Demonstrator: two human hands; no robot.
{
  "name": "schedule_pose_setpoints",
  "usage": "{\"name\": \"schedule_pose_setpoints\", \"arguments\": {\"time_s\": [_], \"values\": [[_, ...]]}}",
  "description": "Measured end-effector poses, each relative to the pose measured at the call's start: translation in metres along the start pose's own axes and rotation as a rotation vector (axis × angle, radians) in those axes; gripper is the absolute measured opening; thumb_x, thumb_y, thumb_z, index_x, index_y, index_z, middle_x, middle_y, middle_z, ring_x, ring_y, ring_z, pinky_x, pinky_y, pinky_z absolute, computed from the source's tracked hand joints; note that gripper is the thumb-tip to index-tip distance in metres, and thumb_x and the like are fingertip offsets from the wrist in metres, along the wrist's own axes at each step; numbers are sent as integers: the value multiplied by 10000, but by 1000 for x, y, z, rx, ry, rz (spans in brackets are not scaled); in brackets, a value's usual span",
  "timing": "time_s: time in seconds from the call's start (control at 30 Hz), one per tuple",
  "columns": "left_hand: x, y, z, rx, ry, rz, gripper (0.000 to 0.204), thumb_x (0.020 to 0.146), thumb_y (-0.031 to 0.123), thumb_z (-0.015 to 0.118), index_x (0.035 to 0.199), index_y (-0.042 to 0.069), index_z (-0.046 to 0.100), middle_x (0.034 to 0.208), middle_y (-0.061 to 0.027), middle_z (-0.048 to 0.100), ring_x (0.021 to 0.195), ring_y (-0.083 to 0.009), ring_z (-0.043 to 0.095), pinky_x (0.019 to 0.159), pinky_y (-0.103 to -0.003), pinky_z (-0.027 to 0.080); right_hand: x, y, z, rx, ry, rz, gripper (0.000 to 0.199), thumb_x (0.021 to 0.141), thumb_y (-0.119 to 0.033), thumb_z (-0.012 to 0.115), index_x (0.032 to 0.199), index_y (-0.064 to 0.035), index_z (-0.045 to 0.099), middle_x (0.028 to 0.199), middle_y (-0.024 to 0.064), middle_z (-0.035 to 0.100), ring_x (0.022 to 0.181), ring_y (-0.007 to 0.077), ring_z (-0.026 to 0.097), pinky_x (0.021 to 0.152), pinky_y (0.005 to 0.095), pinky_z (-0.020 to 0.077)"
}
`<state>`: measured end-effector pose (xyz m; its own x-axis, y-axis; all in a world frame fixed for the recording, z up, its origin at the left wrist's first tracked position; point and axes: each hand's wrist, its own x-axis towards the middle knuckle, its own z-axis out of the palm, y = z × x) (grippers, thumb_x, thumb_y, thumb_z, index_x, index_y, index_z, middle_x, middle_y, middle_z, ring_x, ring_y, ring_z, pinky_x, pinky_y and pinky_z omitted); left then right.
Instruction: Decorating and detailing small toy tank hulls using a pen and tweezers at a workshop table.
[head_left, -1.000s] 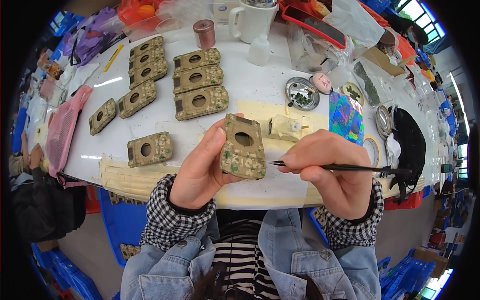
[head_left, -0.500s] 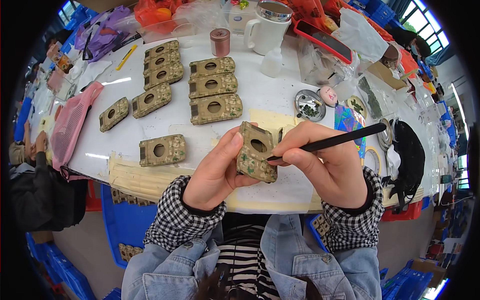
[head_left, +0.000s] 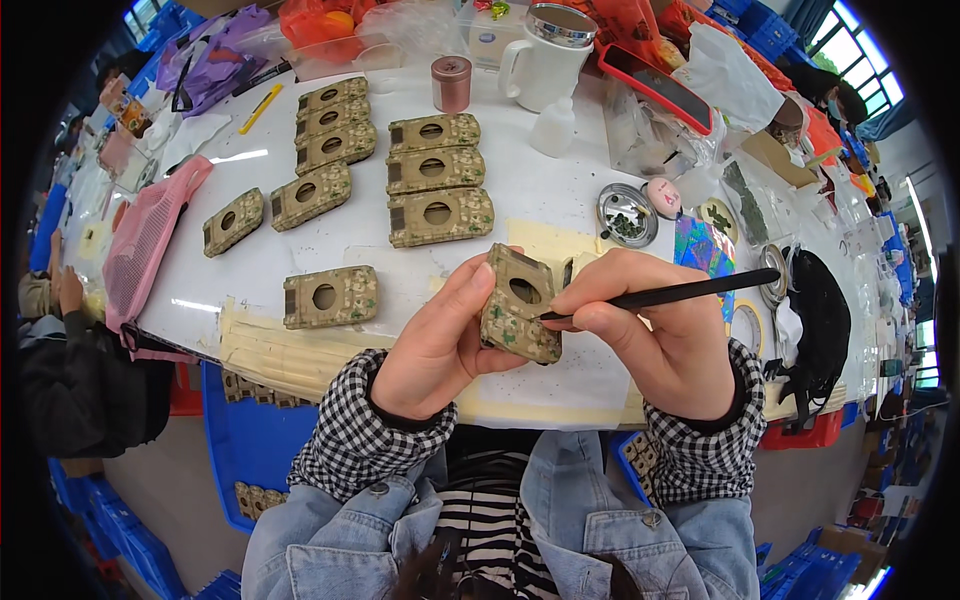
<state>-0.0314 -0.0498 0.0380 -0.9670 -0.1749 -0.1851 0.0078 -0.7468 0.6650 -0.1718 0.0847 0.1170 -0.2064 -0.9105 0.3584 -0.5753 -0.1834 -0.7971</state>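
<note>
My left hand [head_left: 437,345] holds a camouflage-painted toy tank hull [head_left: 520,330], tilted, with its round top opening toward me. Pinched like a pen in my right hand [head_left: 660,335] are slim black tweezers [head_left: 690,288]; their tip touches the hull beside the opening. Whether a tiny piece sits at the tip is too small to tell. Green patches show on the hull's lower part. Partly hidden behind my right fingers is a small pale-yellow object [head_left: 570,268]. To the left lies another hull [head_left: 330,298], and several more [head_left: 437,217] stand in rows beyond.
A round metal dish [head_left: 628,215] holds dark green bits. Behind it are a pink egg-shaped item [head_left: 663,197], a small white bottle [head_left: 553,128], a lidded mug [head_left: 545,65] and a red-cased phone [head_left: 655,88]. A pink mesh basket [head_left: 150,245] leans at left; a blue tray [head_left: 245,440] sits below the table edge.
The view has shifted slightly, so the table things appear a little further right. My hands keep the same grip, with the tweezers' tip still at the hull.
</note>
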Motion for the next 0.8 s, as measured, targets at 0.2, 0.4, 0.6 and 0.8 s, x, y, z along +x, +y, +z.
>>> {"name": "schedule_pose_setpoints", "arguments": {"time_s": [0.2, 0.4, 0.6, 0.8], "values": [[0, 0, 0, 18, 12, -4, 479, 1022, 404, 253, 1389, 102, 314, 1250, -98, 519, 1073, -203, 591, 895, -394, 535, 0, 0, 0, -13, -8, -13, 88, 870, -79, 620, 868, 7, 600, 757, 93, 597, 660, 212, 589, 589, 297, 448], [0, 1, 0, 16, 7, -4, 477, 1021, 404, 264, 1390, 107, 315, 1252, -91, 521, 1076, -190, 589, 901, -392, 530, 0, 1, -1, -26, -6, -41, 82, 872, -74, 617, 870, 6, 600, 752, 87, 591, 654, 199, 586, 581, 292, 445], [-1, 1, 0, 14, 20, -7, 480, 1020, 404, 268, 1391, 103, 318, 1254, -90, 521, 1069, -190, 592, 902, -390, 532, 0, 2, 0, -15, -1, -33, 78, 872, -70, 617, 871, 6, 600, 749, 86, 590, 650, 192, 582, 578, 287, 440], [0, 0, -2, 8, -1, 1, 480, 1021, 404, 265, 1390, 102, 319, 1256, -94, 519, 1070, -194, 591, 900, -390, 527, -1, 3, 1, 15, 21, -17, 74, 869, -64, 619, 864, 9, 604, 749, 87, 593, 651, 193, 582, 581, 284, 443]]}}
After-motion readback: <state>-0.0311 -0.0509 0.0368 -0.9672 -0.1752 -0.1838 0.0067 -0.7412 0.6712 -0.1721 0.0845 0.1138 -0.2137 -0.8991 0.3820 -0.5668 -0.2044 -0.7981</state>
